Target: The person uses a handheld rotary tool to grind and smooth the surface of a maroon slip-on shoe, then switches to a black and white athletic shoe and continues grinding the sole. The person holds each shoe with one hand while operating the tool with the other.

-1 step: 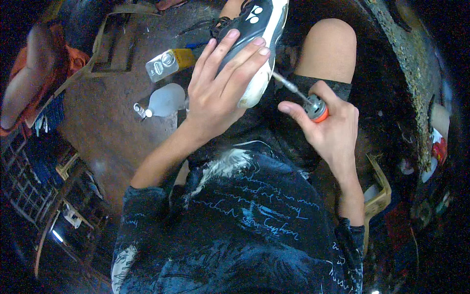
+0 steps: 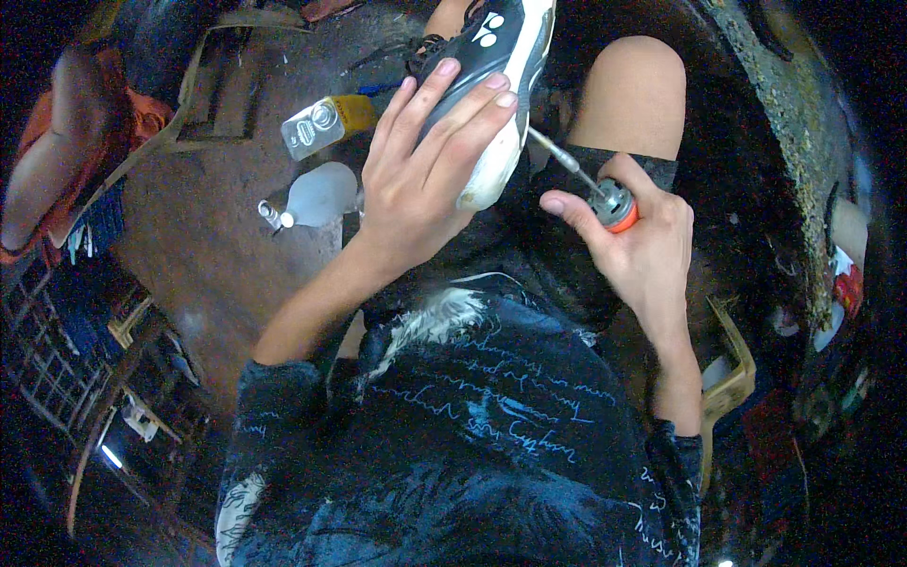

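A dark shoe [image 2: 458, 94] with a white sole edge is held up at the top middle, its heel end toward me. My left hand [image 2: 420, 156] is wrapped over its side, with the fingers lying across the upper. My right hand [image 2: 638, 236] is closed round a hand tool [image 2: 614, 206] with a grey and orange handle and a thin metal shaft, probably an awl. The shaft slants up and left to the sole edge near the heel. Its very tip is at or behind the shoe, so I cannot tell how deep it sits.
Left of the shoe, a silver and yellow can [image 2: 326, 125] and a whitish bottle [image 2: 321, 194] lie on the brown floor [image 2: 217, 246]. A person's arm [image 2: 71, 142] shows at the far left. A rough ledge [image 2: 798, 170] curves along the right, above a wooden stool-like frame [image 2: 732, 378].
The tool and my right hand have shifted very slightly, and the shaft meets the shoe's edge a little higher. My left hand and the shoe have barely moved.
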A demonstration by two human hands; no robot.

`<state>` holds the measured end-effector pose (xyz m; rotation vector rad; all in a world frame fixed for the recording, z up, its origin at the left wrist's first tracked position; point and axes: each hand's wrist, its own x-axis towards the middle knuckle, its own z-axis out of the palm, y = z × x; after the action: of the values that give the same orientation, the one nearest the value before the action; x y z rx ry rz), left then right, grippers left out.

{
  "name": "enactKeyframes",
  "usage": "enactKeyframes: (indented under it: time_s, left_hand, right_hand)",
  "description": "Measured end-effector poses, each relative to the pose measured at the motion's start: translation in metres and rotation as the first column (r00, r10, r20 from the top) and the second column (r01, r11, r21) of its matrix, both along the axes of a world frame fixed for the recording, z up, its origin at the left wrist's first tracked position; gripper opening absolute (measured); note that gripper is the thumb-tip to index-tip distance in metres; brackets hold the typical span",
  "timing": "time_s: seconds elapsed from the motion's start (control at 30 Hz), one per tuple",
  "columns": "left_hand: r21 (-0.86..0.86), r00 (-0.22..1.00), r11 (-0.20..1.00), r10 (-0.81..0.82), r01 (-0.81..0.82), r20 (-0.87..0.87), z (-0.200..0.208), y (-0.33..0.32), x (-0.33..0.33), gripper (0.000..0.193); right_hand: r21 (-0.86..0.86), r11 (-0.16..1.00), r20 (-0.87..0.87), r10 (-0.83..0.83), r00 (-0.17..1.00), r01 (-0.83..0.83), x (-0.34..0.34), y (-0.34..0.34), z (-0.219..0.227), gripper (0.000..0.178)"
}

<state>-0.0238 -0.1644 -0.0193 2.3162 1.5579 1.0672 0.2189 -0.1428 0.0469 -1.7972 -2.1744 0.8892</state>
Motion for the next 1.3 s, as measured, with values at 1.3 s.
enactKeyframes:
  time_s: [1.3]
  left_hand:
    - [-0.056, 0.987, 0.996, -0.07, 0.063, -0.143, 0.015, 0.012, 0.004, 0.063]
  right_hand:
    - [0.14, 0.981, -0.004, 0.133, 0.991, -0.131, 0.003, -0.013, -0.011, 0.065]
